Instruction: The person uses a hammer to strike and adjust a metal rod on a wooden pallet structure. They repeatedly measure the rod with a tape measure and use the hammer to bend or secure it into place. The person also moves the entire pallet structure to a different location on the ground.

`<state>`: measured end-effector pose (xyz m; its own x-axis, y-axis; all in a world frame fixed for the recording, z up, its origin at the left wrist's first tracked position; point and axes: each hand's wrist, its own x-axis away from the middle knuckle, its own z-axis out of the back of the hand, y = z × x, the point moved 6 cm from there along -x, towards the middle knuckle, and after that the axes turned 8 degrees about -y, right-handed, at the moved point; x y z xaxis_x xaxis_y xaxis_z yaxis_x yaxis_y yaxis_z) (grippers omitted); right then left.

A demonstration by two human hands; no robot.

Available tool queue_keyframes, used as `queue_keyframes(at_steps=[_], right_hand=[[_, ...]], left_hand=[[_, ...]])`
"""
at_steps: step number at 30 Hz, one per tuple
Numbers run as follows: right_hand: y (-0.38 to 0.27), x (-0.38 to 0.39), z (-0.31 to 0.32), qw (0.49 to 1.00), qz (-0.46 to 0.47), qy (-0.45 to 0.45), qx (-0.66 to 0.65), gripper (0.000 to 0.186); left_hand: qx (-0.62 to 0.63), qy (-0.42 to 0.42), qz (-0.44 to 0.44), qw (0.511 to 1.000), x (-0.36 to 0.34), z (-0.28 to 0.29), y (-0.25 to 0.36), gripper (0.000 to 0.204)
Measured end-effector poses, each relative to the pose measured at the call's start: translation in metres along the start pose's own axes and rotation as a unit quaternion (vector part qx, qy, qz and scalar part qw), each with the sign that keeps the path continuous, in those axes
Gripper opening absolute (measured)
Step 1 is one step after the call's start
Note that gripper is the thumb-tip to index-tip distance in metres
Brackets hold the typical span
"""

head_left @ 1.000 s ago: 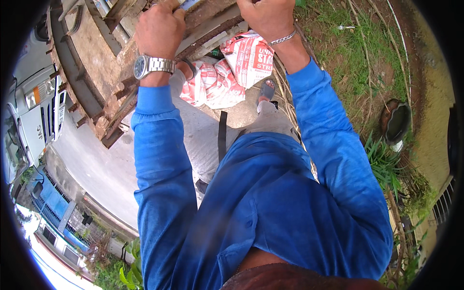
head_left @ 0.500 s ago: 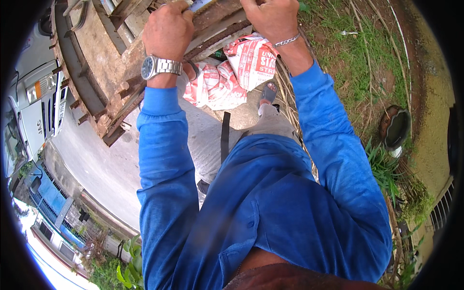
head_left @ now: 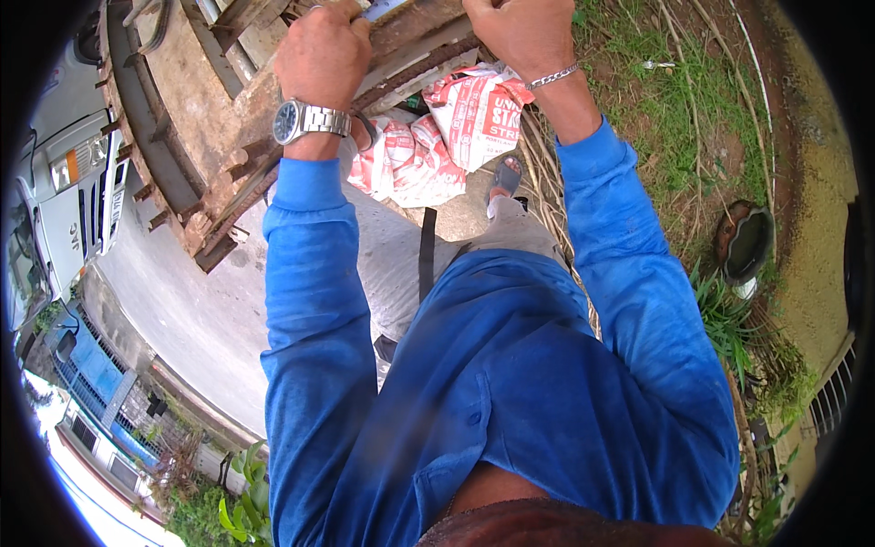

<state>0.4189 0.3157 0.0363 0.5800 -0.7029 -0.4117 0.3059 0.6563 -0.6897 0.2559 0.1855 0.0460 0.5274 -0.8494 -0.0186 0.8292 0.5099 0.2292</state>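
Note:
Both arms in blue sleeves reach up over a rusty metal frame [head_left: 246,123]. My left hand [head_left: 324,56], with a watch on its wrist, is closed at the frame's near edge; its fingertips are turned away and what they hold is hidden. A small strip of something pale blue [head_left: 387,8] shows just right of it, cut off by the top of the picture. My right hand [head_left: 524,38], with a chain bracelet, is closed farther right along the same edge. Its fingertips are partly cut off, so its grip cannot be made out.
Red and white cement bags [head_left: 474,117] lie under the frame near my sandalled foot [head_left: 508,173]. A white truck [head_left: 68,196] stands at the left beyond the pavement. Cut branches, grass [head_left: 656,109] and a dark round pot [head_left: 746,242] are on the right.
Both hands have shifted slightly to the right and a little upward in the picture, staying closed along the frame's edge. The bags and frame look nearly the same.

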Motion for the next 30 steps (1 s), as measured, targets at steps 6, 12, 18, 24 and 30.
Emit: queue_keyframes(at_steps=[6,12,18,24,30], right_hand=[[-0.004,0.004,0.003,0.992,0.061,0.074,-0.080,0.005],[-0.006,0.002,0.002,0.995,0.073,0.048,-0.055,0.006],[-0.006,0.001,0.001,0.994,0.071,0.049,-0.064,0.005],[0.002,-0.002,-0.008,0.998,0.063,-0.004,-0.002,0.004],[-0.006,0.004,0.016,0.997,0.022,0.014,-0.068,0.005]], left_hand=[[-0.006,0.010,-0.006,1.000,0.001,-0.002,-0.001,0.022],[-0.015,0.015,-0.009,1.000,0.001,-0.004,-0.004,0.022],[-0.014,0.014,-0.010,1.000,0.000,-0.003,-0.004,0.022],[-0.014,0.012,-0.017,1.000,0.001,-0.004,-0.003,0.022],[-0.015,0.014,-0.009,1.000,0.002,-0.002,-0.003,0.022]])
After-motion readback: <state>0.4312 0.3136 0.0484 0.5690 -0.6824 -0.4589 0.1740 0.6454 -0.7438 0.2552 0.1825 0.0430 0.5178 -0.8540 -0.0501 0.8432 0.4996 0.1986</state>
